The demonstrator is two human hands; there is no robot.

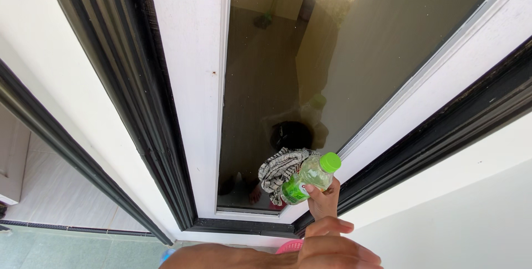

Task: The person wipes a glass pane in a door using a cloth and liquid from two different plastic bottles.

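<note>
Green-capped clear plastic bottle [308, 177] and a striped grey cloth [280, 169] sit in one hand [324, 202], fingers closed round them, cap tilted up to the right by the glass door [332, 52], while the other hand [338, 247] curls loosely just below, holding nothing I can see.

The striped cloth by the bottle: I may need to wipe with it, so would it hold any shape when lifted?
Probably not. The striped cloth hangs bunched in soft folds beside the green-capped bottle, so it looks floppy and light. The woven surface should not be slippery.
</note>
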